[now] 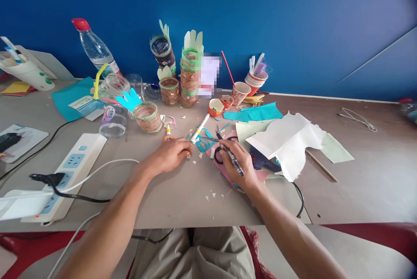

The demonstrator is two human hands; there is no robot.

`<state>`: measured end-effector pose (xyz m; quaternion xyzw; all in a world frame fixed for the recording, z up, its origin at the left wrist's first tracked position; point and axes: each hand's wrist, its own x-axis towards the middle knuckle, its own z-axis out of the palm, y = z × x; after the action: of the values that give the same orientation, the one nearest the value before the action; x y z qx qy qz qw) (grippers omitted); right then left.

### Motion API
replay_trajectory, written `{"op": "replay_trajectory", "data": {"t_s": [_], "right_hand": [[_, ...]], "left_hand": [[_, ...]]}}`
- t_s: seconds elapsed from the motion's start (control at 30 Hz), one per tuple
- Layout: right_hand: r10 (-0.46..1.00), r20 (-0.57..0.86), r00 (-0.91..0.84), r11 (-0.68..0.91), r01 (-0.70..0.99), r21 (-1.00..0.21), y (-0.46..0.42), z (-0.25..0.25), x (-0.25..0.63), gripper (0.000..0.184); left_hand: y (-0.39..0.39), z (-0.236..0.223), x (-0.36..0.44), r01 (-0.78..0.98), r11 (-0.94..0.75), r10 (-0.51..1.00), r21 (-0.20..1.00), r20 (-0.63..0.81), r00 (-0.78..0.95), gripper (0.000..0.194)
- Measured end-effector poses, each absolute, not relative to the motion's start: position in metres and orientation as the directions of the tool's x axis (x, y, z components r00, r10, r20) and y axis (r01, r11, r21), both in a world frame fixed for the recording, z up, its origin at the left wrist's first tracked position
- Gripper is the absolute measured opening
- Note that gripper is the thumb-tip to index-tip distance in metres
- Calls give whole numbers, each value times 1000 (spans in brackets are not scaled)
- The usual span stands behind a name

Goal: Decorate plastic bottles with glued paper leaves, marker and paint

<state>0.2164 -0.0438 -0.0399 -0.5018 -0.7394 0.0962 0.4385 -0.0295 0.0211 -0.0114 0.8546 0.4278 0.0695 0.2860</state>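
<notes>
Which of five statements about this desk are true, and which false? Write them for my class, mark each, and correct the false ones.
1. The right hand holds a pen. True.
2. The bottle's cap is blue. False: the bottle has a red cap.
3. A red stick stands in a paper cup. True.
4. Nothing is plugged into the power strip. False: a black plug is in the power strip.
5. The wall is blue. True.

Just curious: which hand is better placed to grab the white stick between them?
Probably the left hand: it sits nearer the white stick, while the right hand holds a pen.
</notes>
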Motion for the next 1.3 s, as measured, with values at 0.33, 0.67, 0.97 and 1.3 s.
{"op": "replay_trajectory", "data": {"t_s": [0.33, 0.67, 0.97, 1.3], "right_hand": [[881, 406, -241, 410, 817, -405, -41, -55, 222, 38], [861, 479, -169, 405, 797, -447, -38, -60, 221, 31], [872, 479, -104, 392, 733, -555, -38, -49, 219, 26], [925, 345, -160, 364, 633, -683, -42, -5, 196, 26]], "left_hand": [[18, -7, -27, 730, -439, 791, 523, -161, 591, 24], [19, -11, -28, 745, -442, 835, 501, -75, 545, 25], [21, -8, -29, 708, -392, 874, 587, -1, 485, 23], [19, -2, -29, 655, -385, 890, 650, 74, 450, 23]]}}
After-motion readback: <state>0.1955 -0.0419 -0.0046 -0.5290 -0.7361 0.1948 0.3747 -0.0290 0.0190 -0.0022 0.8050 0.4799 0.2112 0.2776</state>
